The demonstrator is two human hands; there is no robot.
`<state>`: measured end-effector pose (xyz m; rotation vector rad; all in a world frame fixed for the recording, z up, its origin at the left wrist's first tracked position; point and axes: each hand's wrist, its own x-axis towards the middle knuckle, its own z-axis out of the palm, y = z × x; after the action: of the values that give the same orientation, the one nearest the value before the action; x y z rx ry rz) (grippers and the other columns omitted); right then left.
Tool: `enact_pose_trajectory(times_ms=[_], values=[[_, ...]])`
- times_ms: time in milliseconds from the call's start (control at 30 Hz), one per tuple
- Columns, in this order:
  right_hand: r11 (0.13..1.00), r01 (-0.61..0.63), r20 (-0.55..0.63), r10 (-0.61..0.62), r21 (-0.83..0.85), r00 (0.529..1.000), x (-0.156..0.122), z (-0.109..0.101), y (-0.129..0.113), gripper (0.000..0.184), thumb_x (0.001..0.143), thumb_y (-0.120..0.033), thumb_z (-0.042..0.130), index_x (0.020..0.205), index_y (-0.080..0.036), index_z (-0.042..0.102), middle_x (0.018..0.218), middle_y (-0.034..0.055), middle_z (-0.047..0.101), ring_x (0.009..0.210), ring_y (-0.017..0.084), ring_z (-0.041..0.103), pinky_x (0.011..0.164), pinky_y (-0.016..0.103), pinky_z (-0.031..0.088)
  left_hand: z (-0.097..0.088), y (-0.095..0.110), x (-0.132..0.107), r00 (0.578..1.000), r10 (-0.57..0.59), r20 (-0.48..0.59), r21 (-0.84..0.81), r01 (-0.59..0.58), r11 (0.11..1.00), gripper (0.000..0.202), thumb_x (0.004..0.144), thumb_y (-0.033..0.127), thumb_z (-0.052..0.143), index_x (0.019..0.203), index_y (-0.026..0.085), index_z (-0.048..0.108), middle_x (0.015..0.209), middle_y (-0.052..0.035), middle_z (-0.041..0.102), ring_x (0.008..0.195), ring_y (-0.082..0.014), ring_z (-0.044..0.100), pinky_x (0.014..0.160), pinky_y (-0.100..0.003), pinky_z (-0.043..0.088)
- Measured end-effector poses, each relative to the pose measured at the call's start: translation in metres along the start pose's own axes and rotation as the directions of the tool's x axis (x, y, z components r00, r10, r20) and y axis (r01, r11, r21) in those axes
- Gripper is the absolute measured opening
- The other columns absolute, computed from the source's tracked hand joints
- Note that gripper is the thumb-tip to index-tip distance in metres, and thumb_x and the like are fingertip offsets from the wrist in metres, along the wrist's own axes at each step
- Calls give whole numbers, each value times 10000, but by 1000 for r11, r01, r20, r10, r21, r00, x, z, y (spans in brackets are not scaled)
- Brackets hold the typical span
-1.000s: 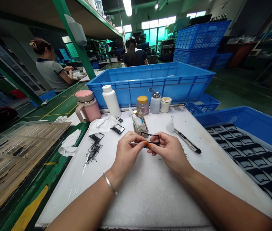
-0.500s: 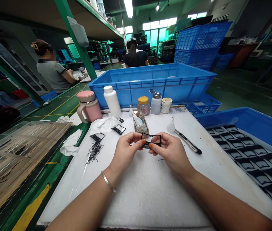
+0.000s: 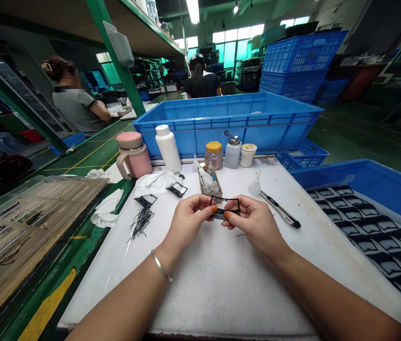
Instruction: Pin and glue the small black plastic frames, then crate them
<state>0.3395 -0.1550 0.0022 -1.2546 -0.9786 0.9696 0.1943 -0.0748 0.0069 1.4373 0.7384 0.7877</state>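
Mid-picture, the left hand [image 3: 190, 217] and right hand [image 3: 255, 220] pinch a black frame [image 3: 219, 215], thumbs [image 3: 207, 212] slightly farther apart than a second ago; handling seems unfinished.

Green floor [image 3: 349, 137], bright far windows [image 3: 229, 53]

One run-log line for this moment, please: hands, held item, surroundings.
left hand: pinching black frame | right hand: pinching same frame | left side: thin black strips | right side: utility knife | surface: white board

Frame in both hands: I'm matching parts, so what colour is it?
The frame is black; head view shows it.
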Motion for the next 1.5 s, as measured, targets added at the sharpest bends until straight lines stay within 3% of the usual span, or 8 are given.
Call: enact_pose_trajectory(times_ms=[733,1500], values=[[998,-35,20,34,59,999,3,-1,3,184,730,-216,698,865,-141,598,878,32,654,692,192,713,556,210,535,0,0,0,1000,-8,-7,-24,8,1000,201,741,274,721,844,114,658,781,-43,654,690,-122,591,628,-225,502],[1000,-15,11,16,-15,1000,1,0,0,175,731,-239,700,844,-151,600,868,20,642,661,154,688,572,219,536,1,2,-1,1000,7,-18,17,-7,1000,187,741,273,714,814,117,641,763,-37,629,690,-130,584,623,-233,497]])
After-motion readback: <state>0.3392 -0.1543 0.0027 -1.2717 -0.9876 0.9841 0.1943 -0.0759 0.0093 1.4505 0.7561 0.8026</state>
